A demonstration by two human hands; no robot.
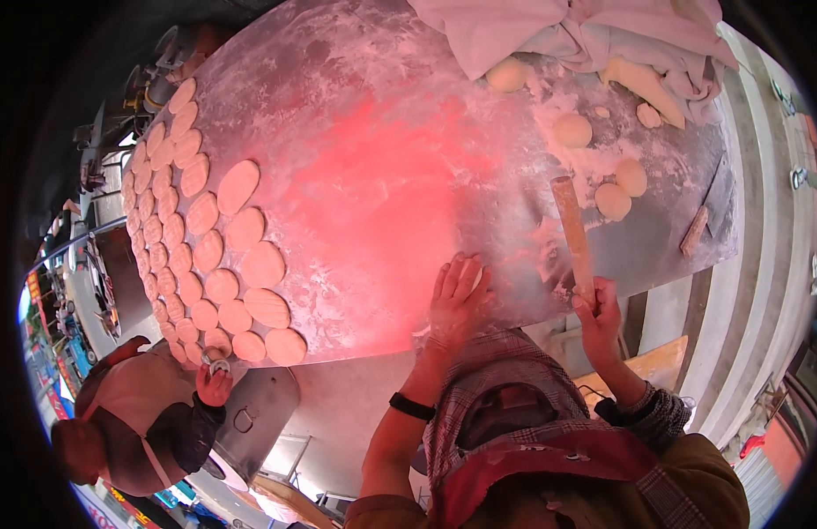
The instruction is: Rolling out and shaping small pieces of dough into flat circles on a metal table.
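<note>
My left hand (455, 302) lies near the table's front edge, palm down with fingers stretched out. A pale bit of what looks like dough shows beside its fingers; most of what is under the palm is hidden. Closed around the lower end of a wooden rolling pin (571, 231) is my right hand (600, 322); the pin points away over the table. Two dough balls (614, 202) touch each other right of the pin, and another dough ball (572, 130) sits farther back. Rows of flattened dough rounds (238, 186) cover the table's left side.
The floured metal table (364, 53) fills the middle. A pale cloth (514, 31) partly covers dough (642, 84) at the back right. A wooden-handled blade (695, 231) lies at the right edge. At the lower left, another person's hand (215, 385) holds a small object over a dough round.
</note>
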